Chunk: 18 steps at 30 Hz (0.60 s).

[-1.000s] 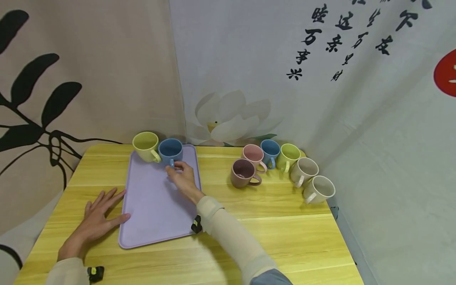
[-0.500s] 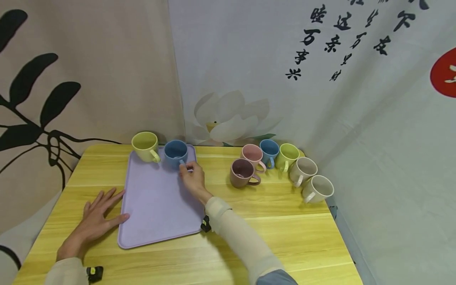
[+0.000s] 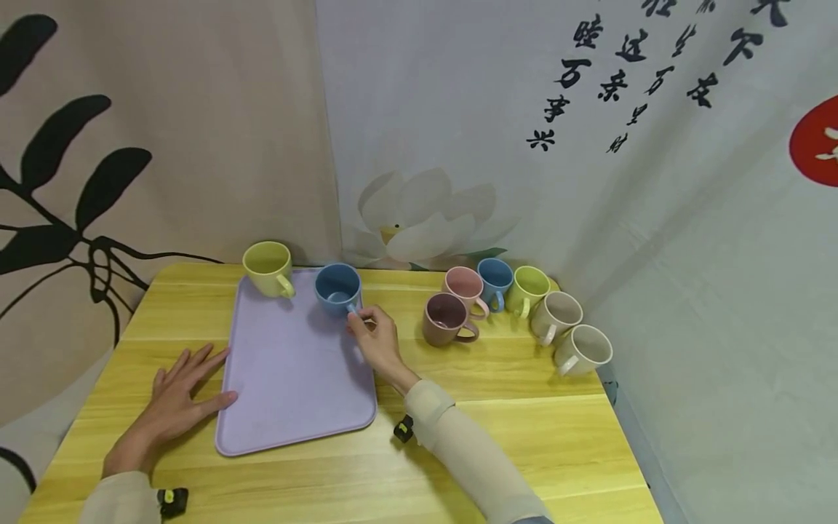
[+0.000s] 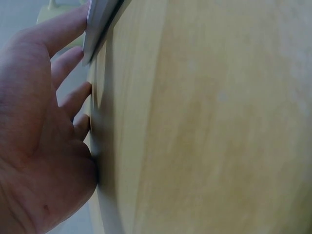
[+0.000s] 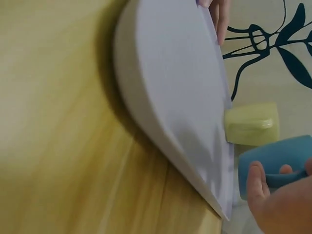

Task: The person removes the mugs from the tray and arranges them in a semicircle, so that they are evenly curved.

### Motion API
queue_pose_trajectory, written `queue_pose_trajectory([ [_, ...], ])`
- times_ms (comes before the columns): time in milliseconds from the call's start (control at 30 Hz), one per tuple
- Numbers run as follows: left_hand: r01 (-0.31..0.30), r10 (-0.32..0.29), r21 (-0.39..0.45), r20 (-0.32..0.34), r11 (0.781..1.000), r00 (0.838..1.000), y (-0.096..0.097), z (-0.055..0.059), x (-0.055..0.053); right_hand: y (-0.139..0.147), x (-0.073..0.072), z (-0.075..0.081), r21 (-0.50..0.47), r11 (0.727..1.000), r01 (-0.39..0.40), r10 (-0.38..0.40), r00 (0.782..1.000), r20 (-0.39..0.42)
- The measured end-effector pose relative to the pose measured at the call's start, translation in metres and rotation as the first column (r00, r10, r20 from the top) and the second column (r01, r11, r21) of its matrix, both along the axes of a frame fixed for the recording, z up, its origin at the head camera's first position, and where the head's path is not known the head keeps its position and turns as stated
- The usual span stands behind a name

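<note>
My right hand (image 3: 381, 342) pinches the handle of a blue mug (image 3: 335, 292), upright at the far right corner of a lilac tray (image 3: 294, 407). In the right wrist view, the blue mug (image 5: 278, 151) shows a narrow gap from the tray rim; whether it touches the tray I cannot tell. A yellow-green mug (image 3: 267, 271) stands at the tray's far left corner. With fingers spread, my left hand (image 3: 172, 416) lies on the table, thumb and a fingertip against the tray's left edge. The left wrist view shows its fingers (image 4: 68, 27) at the rim.
To the right of the tray, several mugs stand in a cluster: a plum mug (image 3: 447, 320), a pink mug (image 3: 465, 285), a second blue mug (image 3: 494, 275), a green mug (image 3: 529, 288) and two cream mugs, one (image 3: 584, 349) near the wooden table's (image 3: 524, 415) right edge. Curtains hang behind.
My right hand has drawn the blue mug rightward and slightly nearer, away from the yellow-green mug and toward the tray's right edge. My left hand has stayed in place.
</note>
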<state>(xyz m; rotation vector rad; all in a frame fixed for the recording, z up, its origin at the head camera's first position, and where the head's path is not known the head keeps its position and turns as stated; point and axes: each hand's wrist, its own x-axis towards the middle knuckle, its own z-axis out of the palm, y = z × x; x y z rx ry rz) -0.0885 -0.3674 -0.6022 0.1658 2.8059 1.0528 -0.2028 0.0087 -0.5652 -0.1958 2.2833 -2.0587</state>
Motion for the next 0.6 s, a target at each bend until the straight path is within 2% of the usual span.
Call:
queue_pose_trajectory([
  [367,0.008,-0.008,0.004,-0.013,1.0,1.0,0.0,0.001,0.0,0.036,0.028,0.012,-0.012,0.998,-0.059,0.059,0.998,-0.014],
  [600,0.005,-0.005,0.01,-0.014,1.0,1.0,0.0,-0.001,0.002,0.061,0.041,0.017,-0.025,0.988,-0.154,0.153,0.988,-0.013],
])
